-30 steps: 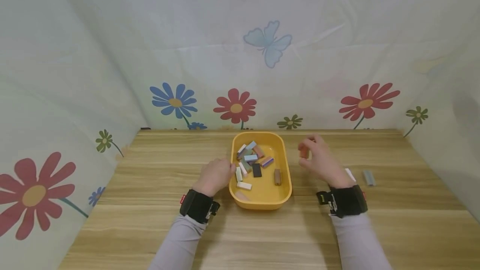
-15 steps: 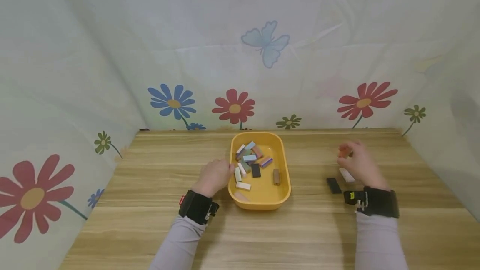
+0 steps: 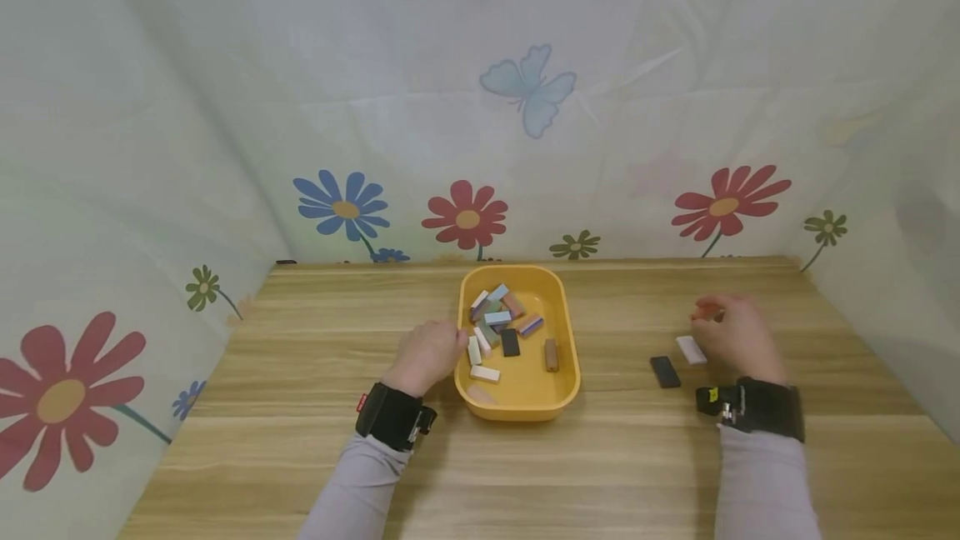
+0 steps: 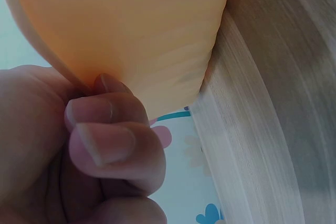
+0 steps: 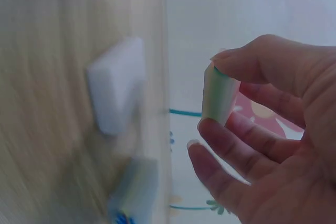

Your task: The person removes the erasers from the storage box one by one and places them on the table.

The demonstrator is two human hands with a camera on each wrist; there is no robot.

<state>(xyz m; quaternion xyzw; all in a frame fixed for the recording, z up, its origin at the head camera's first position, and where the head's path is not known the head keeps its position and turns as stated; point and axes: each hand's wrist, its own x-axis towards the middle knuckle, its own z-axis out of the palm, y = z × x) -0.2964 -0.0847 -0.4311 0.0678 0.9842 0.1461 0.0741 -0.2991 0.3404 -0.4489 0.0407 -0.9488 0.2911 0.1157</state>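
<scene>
The right hand (image 3: 738,336) holds a small, pale green oblong block (image 5: 218,95), pinched between thumb and fingertips; in the right wrist view it shows against the cloth, apart from the tabletop. The left hand (image 3: 427,352) grips the rim of a yellow, round-cornered rectangular tub (image 3: 528,382), its fingers curled over the edge.

In the head view, a white rectangular block (image 3: 692,350) lies just beside the right hand, between eight and nine o'clock from it, and a flat black rectangular block (image 3: 665,372) lies a little farther out at eight. The right wrist view also shows a blurred, pale block with a blue patch (image 5: 136,190) near the white one.

The tub stands at three o'clock from the left hand. Inside, a cluster of mixed blocks (image 3: 497,317) fills eleven o'clock, an orange-and-purple block (image 3: 530,325) lies at one, a brown block (image 3: 551,354) between three and four, and a cream block (image 3: 485,373) at eight.

Black straps circle both wrists below grey sleeves (image 3: 765,482). Beneath everything is a wood-grain table (image 3: 585,482); at twelve o'clock hangs white cloth printed with flowers and a blue butterfly (image 3: 531,90).
</scene>
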